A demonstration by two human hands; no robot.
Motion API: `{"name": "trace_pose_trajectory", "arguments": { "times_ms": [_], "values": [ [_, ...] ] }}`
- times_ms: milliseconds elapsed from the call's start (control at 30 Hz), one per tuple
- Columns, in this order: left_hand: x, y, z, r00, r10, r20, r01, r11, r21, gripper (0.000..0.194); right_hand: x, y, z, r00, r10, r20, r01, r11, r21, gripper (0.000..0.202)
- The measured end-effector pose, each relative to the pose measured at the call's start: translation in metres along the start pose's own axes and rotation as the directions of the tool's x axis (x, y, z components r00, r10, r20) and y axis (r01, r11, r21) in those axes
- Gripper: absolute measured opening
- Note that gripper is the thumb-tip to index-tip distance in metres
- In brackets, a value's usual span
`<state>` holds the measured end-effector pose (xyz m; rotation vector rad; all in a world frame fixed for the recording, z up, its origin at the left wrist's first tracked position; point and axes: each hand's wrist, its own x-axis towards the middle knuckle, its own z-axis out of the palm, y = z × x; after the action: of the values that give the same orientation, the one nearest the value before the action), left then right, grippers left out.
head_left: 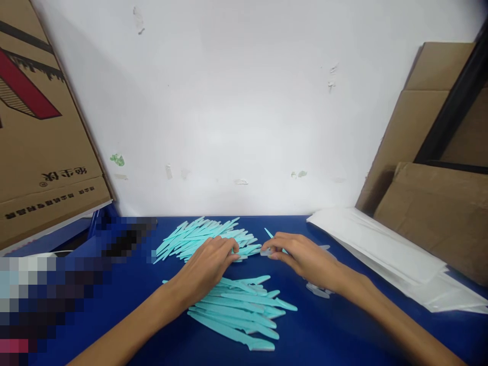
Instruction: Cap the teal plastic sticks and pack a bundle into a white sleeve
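Beyond my left hand, a pile of slim turquoise eyebrow razors point(190, 239) lies on the blue table. A second group of these razors point(240, 310) is heaped closer to me, handles fanned out. My left hand point(215, 254) is between the two heaps, thumb and fingers curled together at the far pile's right end; what they pinch is hidden. In a closed pinch, my right hand point(295, 254) has a small clear plastic piece point(266, 251) at its fingertips. A turquoise razor point(269, 233) pokes out behind those fingers, partly hidden. Loose clear plastic pieces point(318, 291) lie beneath the right wrist.
White sheets or bags point(385, 249) are stacked on the table's right side. Cardboard point(438, 218) leans behind them. At the left stands a large printed carton point(49, 142). A white wall point(236, 112) rises along the back edge. The lower left corner is blurred out.
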<state>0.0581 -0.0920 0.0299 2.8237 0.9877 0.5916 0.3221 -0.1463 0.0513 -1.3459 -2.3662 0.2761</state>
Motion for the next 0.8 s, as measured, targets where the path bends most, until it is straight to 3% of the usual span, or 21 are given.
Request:
{"name": "trace_pose_trajectory", "arguments": {
  "times_ms": [300, 500, 700, 800],
  "values": [
    [-0.001, -0.001, -0.004, 1.0, 0.027, -0.012, -0.025, 0.994, 0.108, 0.025, 0.003, -0.001, 0.004, 0.994, 0.037, -0.103, -0.024, 0.992, 0.121, 0.022],
    [-0.002, 0.002, 0.002, 0.992, 0.094, -0.09, -0.089, 0.994, 0.056, 0.024, 0.003, -0.006, 0.016, 0.988, 0.03, -0.153, 0.007, 0.972, 0.236, 0.021],
    [-0.005, 0.013, 0.013, 0.966, 0.196, -0.168, -0.182, 0.978, 0.097, 0.026, 0.003, -0.012, 0.025, 0.979, -0.068, -0.19, 0.104, 0.976, 0.19, 0.016],
    [-0.004, 0.01, 0.012, 0.963, 0.209, -0.172, -0.189, 0.974, 0.122, 0.025, 0.004, -0.013, 0.025, 0.981, -0.047, -0.187, 0.086, 0.975, 0.206, 0.016]
  ]
}}
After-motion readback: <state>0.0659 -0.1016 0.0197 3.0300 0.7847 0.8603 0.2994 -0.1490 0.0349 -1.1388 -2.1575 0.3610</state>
